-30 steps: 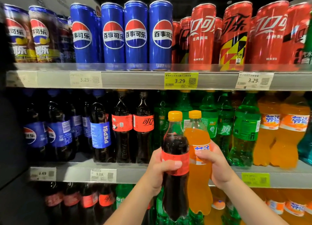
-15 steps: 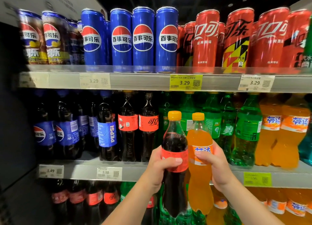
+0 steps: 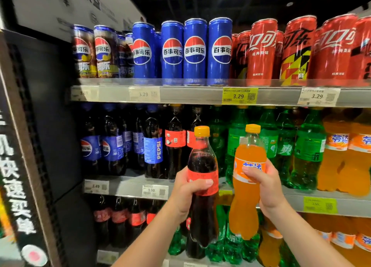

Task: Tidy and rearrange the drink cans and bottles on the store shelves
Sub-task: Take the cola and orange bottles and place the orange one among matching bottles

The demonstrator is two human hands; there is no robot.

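One wide-angle head camera faces the store shelves [image 3: 124, 186] front-on and close, the can shelf [image 3: 190, 95] crossing the upper frame. Nearest the lens, lower centre, the left hand [image 3: 190, 194] grips a cola bottle [image 3: 201, 162], the right hand [image 3: 267, 186] an orange soda bottle [image 3: 244, 206].

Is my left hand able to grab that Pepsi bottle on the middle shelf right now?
Probably not yet: the left hand is wrapped around the cola bottle. The Pepsi bottle stands at the shelf front with nothing before it.
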